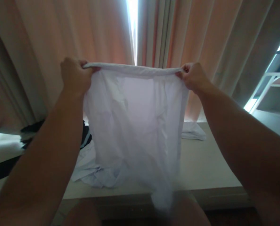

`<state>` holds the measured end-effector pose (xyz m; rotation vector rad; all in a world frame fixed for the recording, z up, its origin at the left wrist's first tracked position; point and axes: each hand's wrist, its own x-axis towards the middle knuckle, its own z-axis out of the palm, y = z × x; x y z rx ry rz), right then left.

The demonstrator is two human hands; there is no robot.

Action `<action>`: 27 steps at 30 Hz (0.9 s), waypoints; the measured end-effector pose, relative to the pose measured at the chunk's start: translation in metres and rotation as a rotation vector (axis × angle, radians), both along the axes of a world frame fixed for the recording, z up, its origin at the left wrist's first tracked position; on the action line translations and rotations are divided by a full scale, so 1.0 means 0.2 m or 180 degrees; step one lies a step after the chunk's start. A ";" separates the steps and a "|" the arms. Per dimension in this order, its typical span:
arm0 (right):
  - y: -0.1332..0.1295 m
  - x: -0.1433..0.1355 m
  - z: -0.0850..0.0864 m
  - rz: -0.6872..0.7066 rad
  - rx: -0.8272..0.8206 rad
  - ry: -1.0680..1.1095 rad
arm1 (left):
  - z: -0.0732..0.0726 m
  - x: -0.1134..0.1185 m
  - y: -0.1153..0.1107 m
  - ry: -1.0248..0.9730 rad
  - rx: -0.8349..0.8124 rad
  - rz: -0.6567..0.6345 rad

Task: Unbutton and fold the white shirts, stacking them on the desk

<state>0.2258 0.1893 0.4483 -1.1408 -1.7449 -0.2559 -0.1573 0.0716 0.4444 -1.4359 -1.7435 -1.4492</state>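
A thin white cloth (pixel 140 119) hangs stretched between my two hands, its top edge nearly level and its lower end narrowing past the table's front edge. My left hand (pixel 77 75) is closed on the top left corner. At the top right corner, the fingers of my right hand (pixel 193 75) pinch the same edge. Behind the hanging cloth, crumpled pale fabric (pixel 90 171) lies on the table (pixel 208 163). What lies directly behind the cloth is partly hidden.
A folded white cloth (pixel 193 131) lies at the table's back right. Dark fabric (pixel 85 135) is at the back left. Pinkish curtains (pixel 102 31) hang behind, with a bright gap. White shelving (pixel 271 91) stands at the far right.
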 end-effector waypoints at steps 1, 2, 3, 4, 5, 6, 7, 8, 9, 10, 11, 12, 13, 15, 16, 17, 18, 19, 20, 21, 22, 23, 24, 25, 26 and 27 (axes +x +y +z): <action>0.01 0.02 -0.03 0.0105 -0.0058 -0.0001 | -0.05 -0.01 0.01 0.0010 -0.0109 -0.0086; 0.02 0.04 -0.07 0.0205 -0.0125 0.0018 | -0.10 -0.02 0.02 -0.0001 -0.0207 -0.0216; 0.03 0.06 -0.11 0.0297 -0.0193 0.0052 | -0.15 -0.04 0.03 -0.0044 -0.0298 -0.0340; 0.03 0.07 -0.15 0.0376 -0.0265 0.0095 | -0.19 -0.05 0.03 -0.0129 -0.0392 -0.0468; 0.03 0.08 -0.19 0.0451 -0.0354 0.0126 | -0.24 -0.06 0.04 -0.0256 -0.0506 -0.0557; 0.03 0.09 -0.24 0.0522 -0.0460 0.0135 | -0.28 -0.07 0.04 -0.0390 -0.0624 -0.0639; 0.03 0.10 -0.28 0.0583 -0.0581 0.0135 | -0.32 -0.08 0.05 -0.0538 -0.0728 -0.0706; 0.02 0.11 -0.32 0.0660 -0.0720 0.0133 | -0.36 -0.10 0.06 -0.0665 -0.0805 -0.0775; 0.02 0.12 -0.36 0.0759 -0.0867 0.0153 | -0.39 -0.12 0.06 -0.0734 -0.0870 -0.0868; 0.02 0.13 -0.39 0.0881 -0.1018 0.0195 | -0.42 -0.14 0.07 -0.0769 -0.0923 -0.0963; 0.02 0.14 -0.42 0.1007 -0.1139 0.0268 | -0.45 -0.15 0.07 -0.0788 -0.0975 -0.1051; 0.03 0.15 -0.45 0.1118 -0.1229 0.0356 | -0.48 -0.17 0.08 -0.0803 -0.1020 -0.1109; 0.03 0.16 -0.47 0.1201 -0.1290 0.0444 | -0.50 -0.19 0.08 -0.0811 -0.1058 -0.1141; 0.03 0.18 -0.50 0.1316 -0.1382 0.0599 | -0.54 -0.22 0.08 -0.0857 -0.1043 -0.1253; 0.02 0.19 -0.52 0.1371 -0.1435 0.0684 | -0.56 -0.23 0.07 -0.0924 -0.0994 -0.1346; 0.02 0.20 -0.53 0.1438 -0.1511 0.0775 | -0.58 -0.23 0.06 -0.1014 -0.0944 -0.1450; 0.01 0.20 -0.54 0.1514 -0.1607 0.0877 | -0.60 -0.23 0.05 -0.1132 -0.0900 -0.1554; 0.00 0.21 -0.56 0.1596 -0.1712 0.0991 | -0.61 -0.22 0.03 -0.1258 -0.0877 -0.1629; -0.01 0.21 -0.57 0.1676 -0.1815 0.1116 | -0.62 -0.21 0.02 -0.1366 -0.0867 -0.1665; -0.02 0.22 -0.58 0.1752 -0.1915 0.1246 | -0.64 -0.20 0.00 -0.1441 -0.0862 -0.1672; -0.03 0.22 -0.60 0.1837 -0.2016 0.1376 | -0.65 -0.19 -0.02 -0.1490 -0.0850 -0.1681; -0.04 0.22 -0.62 0.1922 -0.2114 0.1510 | -0.66 -0.18 -0.04 -0.1520 -0.0815 -0.1690; -0.05 0.23 -0.64 0.2006 -0.2200 0.1641 | -0.68 -0.18 -0.06 -0.1520 -0.0772 -0.1694; -0.06 0.23 -0.66 0.2090 -0.2274 0.1761 | -0.69 -0.17 -0.07 -0.1491 -0.0723 -0.1678; -0.07 0.23 -0.68 0.2178 -0.2333 0.1868 | -0.70 -0.18 -0.08 -0.1429 -0.0672 -0.1628; -0.08 0.23 -0.70 0.2261 -0.2377 0.1966 | -0.72 -0.18 -0.09 -0.1321 -0.0635 -0.1532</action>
